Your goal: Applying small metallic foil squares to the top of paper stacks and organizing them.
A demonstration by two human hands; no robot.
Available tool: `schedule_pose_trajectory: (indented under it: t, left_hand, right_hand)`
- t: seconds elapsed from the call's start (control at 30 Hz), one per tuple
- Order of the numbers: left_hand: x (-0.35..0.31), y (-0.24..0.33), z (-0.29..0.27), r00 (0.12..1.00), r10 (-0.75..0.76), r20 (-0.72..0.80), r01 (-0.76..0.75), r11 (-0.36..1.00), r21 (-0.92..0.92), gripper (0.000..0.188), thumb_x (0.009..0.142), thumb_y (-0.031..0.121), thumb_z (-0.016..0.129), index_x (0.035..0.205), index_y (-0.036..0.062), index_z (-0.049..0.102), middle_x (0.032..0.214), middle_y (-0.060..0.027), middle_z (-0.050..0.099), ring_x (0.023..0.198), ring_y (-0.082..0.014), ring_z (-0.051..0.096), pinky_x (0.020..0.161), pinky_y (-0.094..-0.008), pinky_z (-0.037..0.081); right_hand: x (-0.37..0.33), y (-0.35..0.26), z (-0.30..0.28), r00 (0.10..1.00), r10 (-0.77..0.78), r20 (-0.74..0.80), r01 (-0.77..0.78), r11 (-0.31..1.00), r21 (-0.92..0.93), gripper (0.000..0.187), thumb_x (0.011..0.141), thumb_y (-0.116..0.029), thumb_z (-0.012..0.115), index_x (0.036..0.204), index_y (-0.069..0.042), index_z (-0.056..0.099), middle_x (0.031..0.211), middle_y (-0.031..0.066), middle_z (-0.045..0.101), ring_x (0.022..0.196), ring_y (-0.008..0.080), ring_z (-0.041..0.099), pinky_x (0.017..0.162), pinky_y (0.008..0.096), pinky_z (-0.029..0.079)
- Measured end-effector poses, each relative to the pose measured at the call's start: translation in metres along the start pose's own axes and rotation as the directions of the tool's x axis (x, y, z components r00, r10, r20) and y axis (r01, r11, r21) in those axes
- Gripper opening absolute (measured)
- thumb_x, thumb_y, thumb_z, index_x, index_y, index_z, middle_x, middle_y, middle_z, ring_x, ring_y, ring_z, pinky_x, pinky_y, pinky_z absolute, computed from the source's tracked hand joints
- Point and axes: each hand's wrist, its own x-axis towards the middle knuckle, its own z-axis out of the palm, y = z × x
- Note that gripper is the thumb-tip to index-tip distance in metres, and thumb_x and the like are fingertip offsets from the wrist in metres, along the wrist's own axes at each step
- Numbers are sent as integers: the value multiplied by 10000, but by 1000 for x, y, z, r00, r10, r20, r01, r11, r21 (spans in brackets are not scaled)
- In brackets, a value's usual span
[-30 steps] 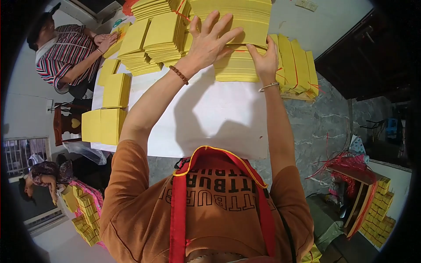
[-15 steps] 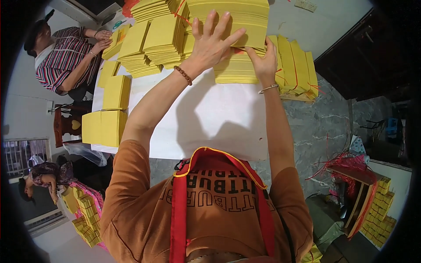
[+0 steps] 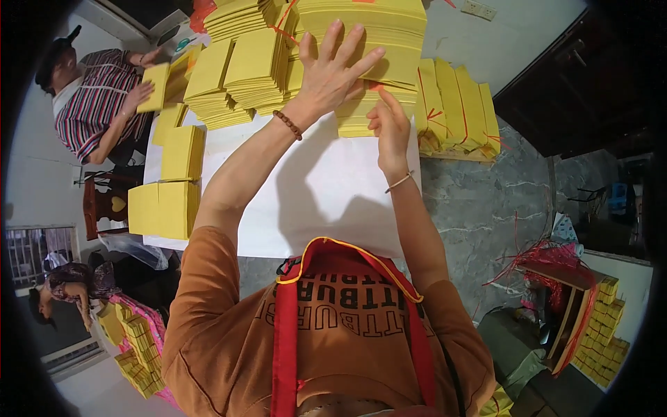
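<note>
My left hand (image 3: pixel 328 78) lies spread, palm down, across a large stack of yellow paper sheets (image 3: pixel 397 61) at the far side of the table. Just right of it, my right hand (image 3: pixel 391 133) is raised at the front of that stack. Its index finger stretches up beside a small orange slip (image 3: pixel 376 87), while the other fingers bend loosely with nothing visible in them. Whether that fingertip touches the paper I cannot tell. Left of my left hand stand more yellow paper piles (image 3: pixel 254 61), with a red string (image 3: pixel 286 21) among them.
White sheeting covers the table (image 3: pixel 333 194). Yellow blocks (image 3: pixel 182 154) line its left edge. Tied yellow bundles (image 3: pixel 455 108) stand at the right. A co-worker in a striped shirt (image 3: pixel 104 94) handles a yellow block (image 3: pixel 154 88). Red strings (image 3: pixel 549 260) hang over a wooden stand.
My right hand has drawn back from the stack's right side, moving left and nearer to me. My left hand stays spread on the paper. The co-worker has lifted a yellow block.
</note>
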Motion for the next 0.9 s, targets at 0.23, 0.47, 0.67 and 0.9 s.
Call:
schedule_pose_trajectory:
  t: [0.23, 0.47, 0.67, 0.9]
  left_hand:
    - [2, 6, -6, 1000, 2, 11, -2, 1000, -2, 751, 609, 409, 737, 1292, 318, 437, 1439, -86, 275, 1336, -305, 197, 1016, -541, 53]
    - [20, -20, -24, 921, -229, -316, 147, 954, -263, 619, 707, 418, 644, 1253, 194, 457, 1370, -132, 336, 1276, -313, 290, 1026, -522, 44]
    - [59, -98, -7, 366, -665, 651, 536, -422, -731, 609, 767, 388, 633, 1206, 20, 424, 1233, -155, 418, 1110, -250, 425, 928, -408, 314]
    - [62, -109, 14, 415, -790, 452, 711, -28, -703, 473, 698, 348, 704, 960, -15, 553, 901, -79, 548, 881, -199, 524, 739, -309, 428]
  right_hand:
    - [28, -10, 1, 989, 69, 128, -97, 970, 222, 100, 891, -162, 500, 942, -78, 522, 751, -7, 498, 592, 46, 416, 514, 177, 320]
    - [29, -12, -3, 980, 77, 181, -119, 966, 229, 169, 908, -242, 496, 918, -74, 502, 830, 14, 507, 691, 80, 461, 579, 220, 383]
    - [29, -21, 3, 988, 118, 99, -143, 943, 301, 634, 922, -494, 375, 1235, 57, 366, 1233, 203, 416, 1155, 273, 433, 958, 386, 377]
    - [38, -35, -9, 954, 236, 187, -300, 721, 624, 742, 914, -557, 285, 1405, -76, 5, 1408, 276, 155, 1310, 419, 198, 1073, 485, 234]
